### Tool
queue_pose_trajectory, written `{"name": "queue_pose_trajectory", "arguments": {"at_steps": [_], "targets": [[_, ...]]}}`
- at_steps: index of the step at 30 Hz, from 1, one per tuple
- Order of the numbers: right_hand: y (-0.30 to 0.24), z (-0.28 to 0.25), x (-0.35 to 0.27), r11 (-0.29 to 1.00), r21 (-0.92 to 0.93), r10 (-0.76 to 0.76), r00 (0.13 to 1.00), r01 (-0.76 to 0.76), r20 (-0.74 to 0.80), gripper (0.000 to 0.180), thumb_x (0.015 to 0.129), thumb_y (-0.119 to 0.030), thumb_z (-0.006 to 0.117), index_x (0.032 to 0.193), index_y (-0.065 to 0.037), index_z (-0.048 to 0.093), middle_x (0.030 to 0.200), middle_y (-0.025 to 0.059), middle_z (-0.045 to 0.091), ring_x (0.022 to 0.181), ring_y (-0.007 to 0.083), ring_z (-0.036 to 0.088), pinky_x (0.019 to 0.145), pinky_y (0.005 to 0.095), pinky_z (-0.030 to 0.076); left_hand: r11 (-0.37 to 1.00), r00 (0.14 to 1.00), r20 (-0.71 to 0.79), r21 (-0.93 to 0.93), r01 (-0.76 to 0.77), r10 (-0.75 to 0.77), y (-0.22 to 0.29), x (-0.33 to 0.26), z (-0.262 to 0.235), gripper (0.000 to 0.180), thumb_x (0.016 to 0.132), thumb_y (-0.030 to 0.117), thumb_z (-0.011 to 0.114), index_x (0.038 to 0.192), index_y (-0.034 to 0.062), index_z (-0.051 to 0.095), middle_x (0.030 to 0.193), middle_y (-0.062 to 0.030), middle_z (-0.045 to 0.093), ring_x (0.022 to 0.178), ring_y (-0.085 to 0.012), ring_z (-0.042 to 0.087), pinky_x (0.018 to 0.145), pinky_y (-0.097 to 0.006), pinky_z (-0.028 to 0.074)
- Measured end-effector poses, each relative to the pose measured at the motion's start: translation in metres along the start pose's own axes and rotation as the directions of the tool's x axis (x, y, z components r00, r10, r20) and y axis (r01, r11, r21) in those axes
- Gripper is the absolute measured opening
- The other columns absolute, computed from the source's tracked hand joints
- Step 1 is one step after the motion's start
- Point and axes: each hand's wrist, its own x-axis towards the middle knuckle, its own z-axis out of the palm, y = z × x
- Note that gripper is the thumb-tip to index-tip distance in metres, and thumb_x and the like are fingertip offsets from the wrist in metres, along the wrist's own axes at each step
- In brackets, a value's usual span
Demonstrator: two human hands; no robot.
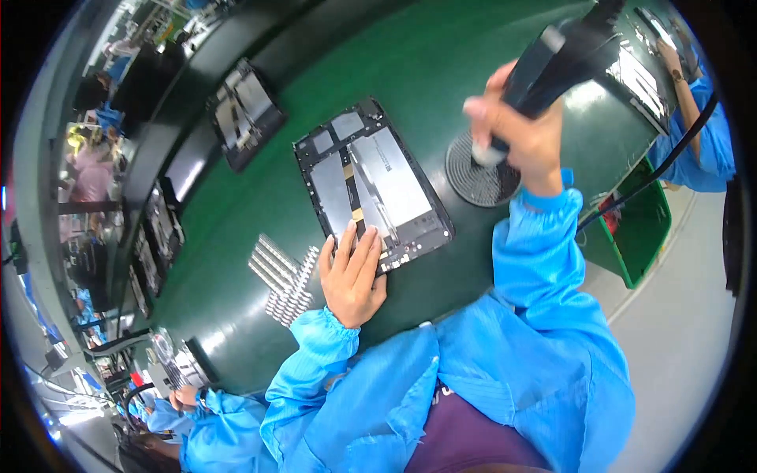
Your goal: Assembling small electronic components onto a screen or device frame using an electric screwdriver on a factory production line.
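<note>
Item: opened tablet (371, 185) on green bench (236, 205), pinned under my left hand (352, 273), fingers flat, unclenched. Right hand (516, 126) clenched around black power screwdriver (556, 55), tip over round screw tray (473, 175). I judged: picking 1 screw; next, careful alignment.

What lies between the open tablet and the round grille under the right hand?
Only bare green mat, in the head view, between the tablet and the grille.

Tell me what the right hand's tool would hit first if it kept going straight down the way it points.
Most likely the round ribbed pad on the green table: the right hand aims the black power tool tip onto it, though the remaining gap is unclear.
</note>
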Motion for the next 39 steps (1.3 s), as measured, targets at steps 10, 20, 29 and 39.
{"name": "queue_pose_trajectory", "arguments": {"at_steps": [10,20,29,39], "targets": [[0.032,-0.011,0.006,0.981,-0.164,-0.111,0.992,0.099,-0.065,0.026,0.07,0.003,0.069,0.09,0.002,0.052,0.059,0.0059,0.057,0.046,0.0145,0.054,0.044,0.0257,0.043,0.984,0.998,-0.028,-0.168,-0.052,0.048,0.029,-0.04,0.022,0.048,0.054,0.003,0.074,0.099,-0.0027,0.06,0.116,-0.0134,0.058,0.116,-0.0335,0.049,0.097,-0.052,0.029],[0.039,-0.007,0.01,0.961,-0.256,-0.111,0.994,0.102,-0.022,0.023,0.072,0.004,0.068,0.088,0.003,0.052,0.056,0.005,0.056,0.047,0.0124,0.054,0.046,0.0243,0.043,0.92,0.998,-0.041,-0.39,0.031,-0.051,0.053,-0.034,0.04,0.033,0.068,-0.01,0.063,0.1,-0.0026,0.06,0.112,-0.0149,0.06,0.113,-0.027,0.053,0.103,-0.048,0.025],[0.048,-0.012,0.014,0.942,-0.293,-0.155,0.987,0.161,0.042,0.022,0.072,0.004,0.068,0.087,0.003,0.052,0.056,0.0051,0.057,0.047,0.0128,0.055,0.048,0.0247,0.044,0.838,0.973,-0.229,-0.533,-0.117,-0.01,0.045,-0.023,0.038,0.028,0.064,-0.01,0.066,0.09,-0.0026,0.061,0.098,-0.0162,0.064,0.093,-0.0288,0.063,0.092,-0.046,0.041],[0.046,-0.006,0.011,0.966,-0.253,-0.053,0.998,0.048,-0.014,0.025,0.071,0.001,0.071,0.089,0.001,0.054,0.06,0.0042,0.058,0.048,0.0116,0.054,0.046,0.0237,0.042,0.802,0.856,-0.239,-0.527,0.282,-0.458,0.015,-0.016,0.005,0.01,0.075,-0.004,0.064,0.085,-0.0013,0.063,0.082,-0.0129,0.067,0.073,-0.0224,0.065,0.079,-0.038,0.049]]}}
